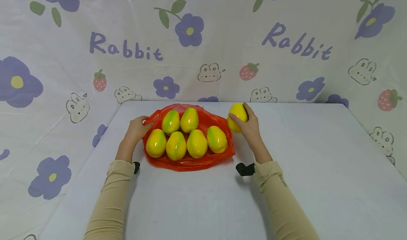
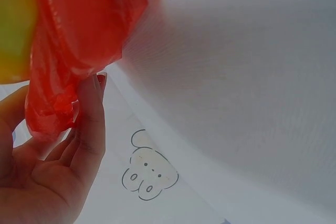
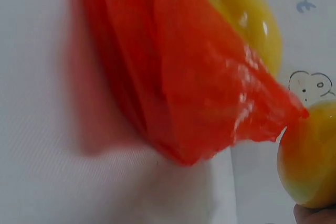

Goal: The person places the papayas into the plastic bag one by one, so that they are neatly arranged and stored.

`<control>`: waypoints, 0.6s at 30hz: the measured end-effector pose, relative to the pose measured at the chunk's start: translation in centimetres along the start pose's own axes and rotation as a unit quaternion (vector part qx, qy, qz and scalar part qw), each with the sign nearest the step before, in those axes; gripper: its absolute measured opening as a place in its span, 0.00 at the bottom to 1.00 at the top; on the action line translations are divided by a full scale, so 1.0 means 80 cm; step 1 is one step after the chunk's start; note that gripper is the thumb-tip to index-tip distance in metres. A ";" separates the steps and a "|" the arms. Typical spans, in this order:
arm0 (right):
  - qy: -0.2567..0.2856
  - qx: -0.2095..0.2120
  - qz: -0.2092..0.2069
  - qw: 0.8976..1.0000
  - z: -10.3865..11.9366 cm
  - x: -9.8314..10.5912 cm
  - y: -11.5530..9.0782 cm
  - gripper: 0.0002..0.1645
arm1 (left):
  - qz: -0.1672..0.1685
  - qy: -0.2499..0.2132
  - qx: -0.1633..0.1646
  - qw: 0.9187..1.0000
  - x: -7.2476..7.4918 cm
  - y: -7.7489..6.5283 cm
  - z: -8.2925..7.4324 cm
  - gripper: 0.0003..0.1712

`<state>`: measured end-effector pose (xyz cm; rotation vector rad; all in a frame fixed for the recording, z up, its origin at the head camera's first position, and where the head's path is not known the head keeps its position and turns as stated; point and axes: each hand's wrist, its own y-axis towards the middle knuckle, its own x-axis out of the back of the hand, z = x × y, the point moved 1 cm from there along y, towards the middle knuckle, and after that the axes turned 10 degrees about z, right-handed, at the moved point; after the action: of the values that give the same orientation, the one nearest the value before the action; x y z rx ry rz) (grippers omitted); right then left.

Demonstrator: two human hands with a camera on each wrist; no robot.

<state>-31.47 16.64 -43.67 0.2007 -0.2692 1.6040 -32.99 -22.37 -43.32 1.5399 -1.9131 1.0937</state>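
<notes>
A red plastic bag [image 1: 187, 165] lies spread open on the table, with several glossy yellow mangoes [image 1: 176, 146] streaked with green sitting in it. At the bag's left side, my left hand [image 1: 136, 130] holds its crumpled edge; the left wrist view shows the red plastic [image 2: 79, 24] between thumb and fingers. My right hand [image 1: 251, 127] grips one mango [image 1: 237, 118] just beyond the bag's right edge, thumb on the near side and fingers around the far side. In the right wrist view that mango [image 3: 312, 156] is beside the bag's pointed corner [image 3: 278, 111], with only a fingertip visible below.
The white tabletop [image 1: 318, 169] extends in front of and to the right of the bag. Behind it hangs a patterned cloth [image 1: 229, 39] with flowers, rabbits and strawberries. A black wrist device [image 1: 245, 169] sits by the right cuff.
</notes>
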 end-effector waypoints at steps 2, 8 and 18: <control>0.005 0.005 0.007 1.000 0.005 -0.006 0.002 0.50 | -0.002 0.002 -0.003 1.000 0.000 0.001 0.000 0.32; 0.000 0.020 0.023 1.000 0.021 -0.023 0.004 0.50 | -0.007 0.001 -0.008 1.000 0.000 0.001 0.000 0.31; 0.000 0.028 0.059 0.998 0.039 -0.057 0.009 0.50 | -0.009 0.002 -0.008 1.000 0.001 0.001 0.001 0.31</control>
<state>-32.09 11.30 -42.07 0.2308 -0.2396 1.7292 -33.09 -22.45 -43.33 1.5419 -1.8986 1.0700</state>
